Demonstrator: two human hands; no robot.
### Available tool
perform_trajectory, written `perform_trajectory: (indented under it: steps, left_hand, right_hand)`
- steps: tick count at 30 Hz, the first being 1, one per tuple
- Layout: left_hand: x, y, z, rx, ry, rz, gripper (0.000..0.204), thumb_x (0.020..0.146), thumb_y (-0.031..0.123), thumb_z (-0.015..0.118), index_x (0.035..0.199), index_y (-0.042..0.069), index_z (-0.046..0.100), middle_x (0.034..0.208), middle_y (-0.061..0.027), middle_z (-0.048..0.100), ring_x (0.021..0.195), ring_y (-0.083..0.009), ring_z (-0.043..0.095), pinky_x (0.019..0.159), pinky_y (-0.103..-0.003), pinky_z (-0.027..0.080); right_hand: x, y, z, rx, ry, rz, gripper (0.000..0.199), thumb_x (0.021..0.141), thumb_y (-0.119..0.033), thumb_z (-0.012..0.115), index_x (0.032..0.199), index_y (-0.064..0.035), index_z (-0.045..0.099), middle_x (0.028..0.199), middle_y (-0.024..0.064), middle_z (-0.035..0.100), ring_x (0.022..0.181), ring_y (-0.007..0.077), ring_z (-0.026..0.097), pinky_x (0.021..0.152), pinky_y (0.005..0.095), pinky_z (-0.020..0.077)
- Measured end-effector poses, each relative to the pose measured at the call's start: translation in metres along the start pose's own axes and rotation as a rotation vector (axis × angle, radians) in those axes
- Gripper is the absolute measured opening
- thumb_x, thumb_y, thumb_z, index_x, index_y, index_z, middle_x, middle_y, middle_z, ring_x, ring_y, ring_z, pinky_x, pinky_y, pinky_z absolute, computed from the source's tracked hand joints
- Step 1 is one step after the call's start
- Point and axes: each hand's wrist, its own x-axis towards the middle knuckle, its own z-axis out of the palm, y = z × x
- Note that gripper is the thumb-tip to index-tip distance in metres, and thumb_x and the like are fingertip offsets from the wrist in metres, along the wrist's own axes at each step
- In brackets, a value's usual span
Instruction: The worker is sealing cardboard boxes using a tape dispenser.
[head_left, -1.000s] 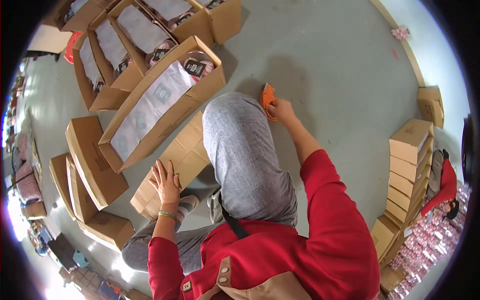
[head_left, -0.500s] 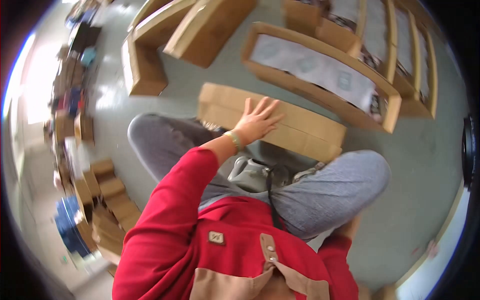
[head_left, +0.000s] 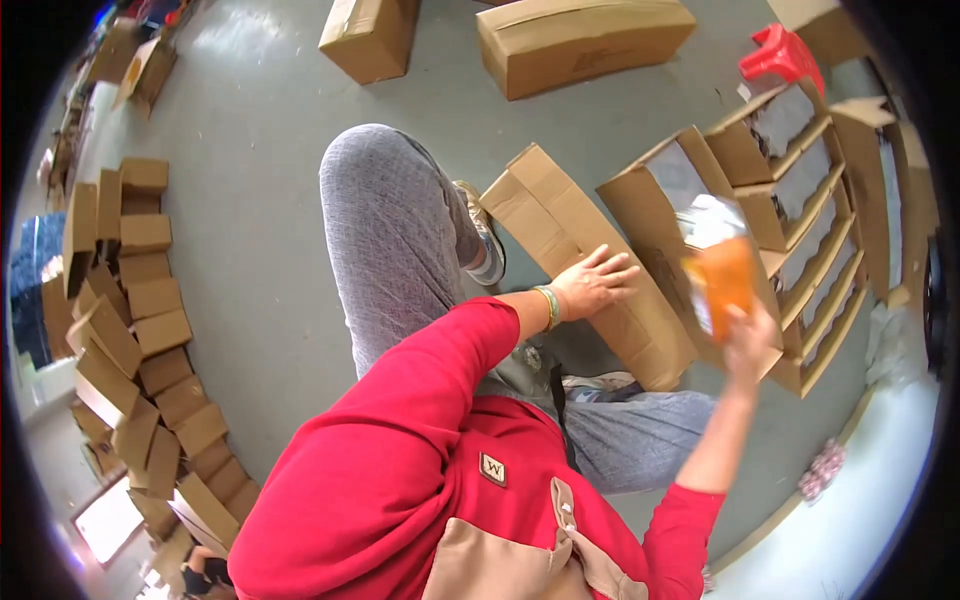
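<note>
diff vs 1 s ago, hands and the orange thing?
The right hand has lifted the orange tool from low beside the knee up in front of the open boxes, grip kept. The view has swung round as the head turned. The left hand still lies flat on the closed flat box by the legs.

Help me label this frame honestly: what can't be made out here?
- Orange thing in the right hand, head view: motion blur hides what the orange object is.
- Flat carton under the left hand: closed, so its contents are hidden.
- Open cartons at right: pale contents too blurred and warped near the rim to identify.
- Small boxes at left: too small for detail.
</note>
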Motion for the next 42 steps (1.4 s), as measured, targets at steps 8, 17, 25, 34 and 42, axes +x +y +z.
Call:
perform_trajectory:
  steps: [8, 17, 25, 34, 42]
  left_hand:
    - [-0.003, -0.008, 0.005, -0.072, 0.215, 0.128, 0.045, 0.081, 0.018, 0.050, 0.124, 0.007, 0.050, 0.138, -0.0065, 0.044, 0.133, -0.0210, 0.035, 0.113, -0.040, 0.022]
    - [-0.052, -0.001, -0.022, -0.705, -0.243, -0.442, 0.022, 0.075, 0.013, 0.053, 0.090, 0.005, 0.066, 0.100, -0.0134, 0.065, 0.100, -0.0272, 0.060, 0.083, -0.039, 0.049]
    - [-0.019, -0.098, -0.130, -1.889, 0.541, -1.369, 0.032, 0.095, 0.044, 0.048, 0.094, 0.014, 0.059, 0.080, 0.0032, 0.058, 0.058, -0.0081, 0.047, 0.053, -0.022, 0.038]
    - [-0.030, -0.125, -0.107, -2.183, 0.396, -1.307, 0.025, 0.088, 0.031, 0.063, 0.097, 0.008, 0.059, 0.089, -0.0020, 0.063, 0.081, -0.0127, 0.057, 0.076, -0.033, 0.045]
    - [-0.034, -0.160, -0.087, -1.762, 0.707, -1.216, 0.023, 0.088, 0.019, 0.062, 0.073, 0.002, 0.066, 0.060, -0.0036, 0.054, 0.055, -0.0120, 0.047, 0.050, -0.029, 0.040]
  right_hand:
    - [0.120, -0.005, 0.173, 0.107, -0.605, 0.064, 0.029, 0.084, -0.028, 0.068, 0.088, 0.0004, 0.065, 0.076, -0.0013, 0.058, 0.069, 0.0062, 0.049, 0.060, 0.0248, 0.0423]
    - [0.119, 0.047, 0.170, 0.214, -0.609, 0.114, 0.053, 0.081, -0.046, 0.070, 0.105, 0.0006, 0.064, 0.089, -0.0008, 0.063, 0.082, 0.0061, 0.053, 0.072, 0.0233, 0.0456]
    - [0.108, 0.061, 0.166, 0.206, -0.498, 0.075, 0.056, 0.078, -0.050, 0.071, 0.102, 0.0006, 0.065, 0.086, -0.0014, 0.061, 0.081, 0.0070, 0.053, 0.073, 0.0243, 0.0449]
    - [0.108, 0.066, 0.163, 0.212, -0.535, 0.054, 0.053, 0.082, -0.044, 0.070, 0.110, -0.0003, 0.063, 0.093, -0.0021, 0.064, 0.084, 0.0052, 0.053, 0.076, 0.0229, 0.0451]
    - [0.097, 0.040, 0.164, 0.170, -0.543, 0.110, 0.049, 0.082, -0.041, 0.070, 0.108, -0.0004, 0.064, 0.091, -0.0021, 0.064, 0.081, 0.0051, 0.054, 0.073, 0.0221, 0.0454]
